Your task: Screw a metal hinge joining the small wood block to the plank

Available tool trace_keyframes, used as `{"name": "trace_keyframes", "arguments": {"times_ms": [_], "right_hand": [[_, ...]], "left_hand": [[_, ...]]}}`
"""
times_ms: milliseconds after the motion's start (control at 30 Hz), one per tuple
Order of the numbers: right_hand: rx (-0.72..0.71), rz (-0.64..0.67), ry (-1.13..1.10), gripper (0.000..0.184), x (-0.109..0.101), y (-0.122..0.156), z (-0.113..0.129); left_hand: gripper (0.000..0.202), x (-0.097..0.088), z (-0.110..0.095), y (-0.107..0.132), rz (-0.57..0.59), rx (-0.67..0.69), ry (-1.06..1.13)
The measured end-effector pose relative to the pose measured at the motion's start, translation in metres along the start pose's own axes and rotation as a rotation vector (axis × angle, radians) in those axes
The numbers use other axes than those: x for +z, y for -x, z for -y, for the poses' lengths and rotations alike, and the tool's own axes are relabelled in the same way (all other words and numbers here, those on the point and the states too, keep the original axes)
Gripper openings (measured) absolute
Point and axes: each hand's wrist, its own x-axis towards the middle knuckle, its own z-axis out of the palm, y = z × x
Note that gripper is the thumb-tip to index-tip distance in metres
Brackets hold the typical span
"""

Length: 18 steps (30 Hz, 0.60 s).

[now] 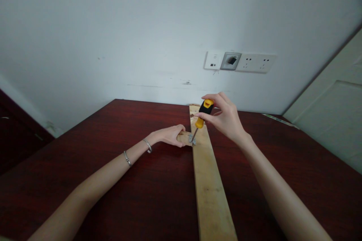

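Observation:
My right hand (226,116) grips the yellow and black handle of a screwdriver (199,122), tilted with its shaft pointing down to the left. The tip meets a small metal hinge (193,140) that spans a short wooden block (184,138) and a long wooden plank (207,173). Around the block's left end, my left hand (171,135) is closed, with its thumb on the near side. The plank lies flat and runs from the near edge of view toward the wall. Any screw under the tip is too small to make out.
Everything rests on a dark red wooden table (135,196) against a white wall (127,37). Switches and a socket panel (256,63) are on the wall. A pale door (336,109) stands at the right. A thin flat strip (279,120) lies at the table's back right edge.

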Motion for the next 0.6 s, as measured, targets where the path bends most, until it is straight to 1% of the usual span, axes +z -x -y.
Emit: {"name": "trace_keyframes", "arguments": {"times_ms": [167, 467, 600], "right_hand": [[0.014, -0.063, 0.015, 0.038, -0.006, -0.002, -0.001], [0.073, -0.172, -0.033, 0.041, -0.018, -0.004, -0.009], [0.116, -0.196, -0.038, 0.042, -0.020, -0.003, -0.012]], "left_hand": [[0.055, 0.000, 0.001, 0.000, 0.016, -0.012, 0.000], [0.058, 0.000, 0.002, 0.002, 0.018, -0.021, -0.001], [0.059, 0.000, 0.003, 0.001, 0.006, 0.039, -0.042]]}}
